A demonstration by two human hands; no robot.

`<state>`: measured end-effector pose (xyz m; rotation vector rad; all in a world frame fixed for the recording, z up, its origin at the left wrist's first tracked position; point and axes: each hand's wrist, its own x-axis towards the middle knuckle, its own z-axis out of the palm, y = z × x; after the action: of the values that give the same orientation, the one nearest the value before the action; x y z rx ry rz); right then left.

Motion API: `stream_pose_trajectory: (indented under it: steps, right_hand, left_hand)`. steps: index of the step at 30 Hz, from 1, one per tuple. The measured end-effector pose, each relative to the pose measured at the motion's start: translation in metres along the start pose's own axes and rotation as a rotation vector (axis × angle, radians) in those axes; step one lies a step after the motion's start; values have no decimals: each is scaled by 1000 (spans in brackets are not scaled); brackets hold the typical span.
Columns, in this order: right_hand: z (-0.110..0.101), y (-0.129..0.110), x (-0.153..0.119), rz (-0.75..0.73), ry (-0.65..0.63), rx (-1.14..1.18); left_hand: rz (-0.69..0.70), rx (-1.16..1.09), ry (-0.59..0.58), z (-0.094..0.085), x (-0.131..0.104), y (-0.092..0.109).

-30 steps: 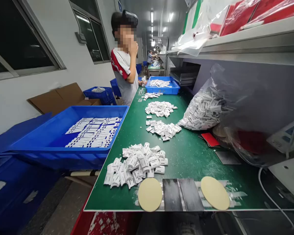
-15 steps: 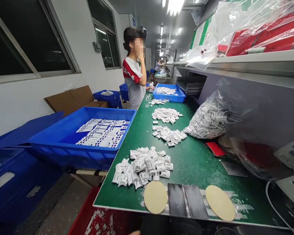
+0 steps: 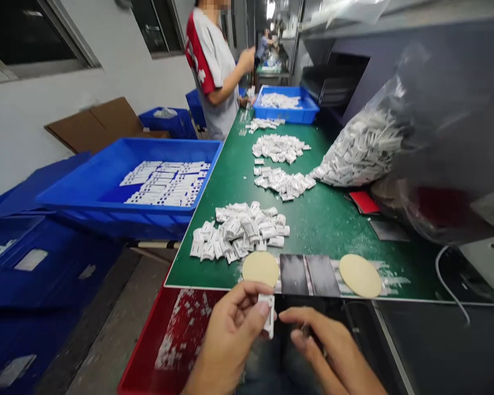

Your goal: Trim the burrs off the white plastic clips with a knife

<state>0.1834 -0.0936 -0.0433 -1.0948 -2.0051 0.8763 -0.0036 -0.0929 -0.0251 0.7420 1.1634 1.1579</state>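
At the near edge of the counter (image 3: 321, 219), left hand (image 3: 227, 337) pinches one white part (image 3: 270, 323), thumb and fingers closed on it. Right hand (image 3: 333, 343) just beside, fingers curled, slightly parted; cannot tell whether anything is held. White pile (image 3: 241, 233) toward near-left corner.

Table (image 3: 321, 219): well lit along its left edge, dimmer toward the right, beneath the shelf (image 3: 354, 26)
Ceiling light (image 3: 270, 9): bright, small, past the far edge
Windows (image 3: 28, 33): dark, faintly reflecting
Plastic bag (image 3: 364, 148): glints
Right fingers (image 3: 302, 315): softly blurred
Blue crates (image 3: 69, 263): stretched by wide-angle distortion
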Motion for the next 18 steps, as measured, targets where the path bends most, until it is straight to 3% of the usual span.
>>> stream_pose_trajectory:
  steps: [4, 8, 18]
  right_hand:
    - [-18, -10, 15, -179, 18, -250]
    - [-16, -10, 21, -298, 72, -484]
    - [-14, -8, 29, -323, 108, -661]
  left_hand:
    - [-8, -65, -30, 9, 4, 6]
    - [-50, -73, -33, 10, 2, 4]
    - [-62, -71, -9, 11, -1, 3]
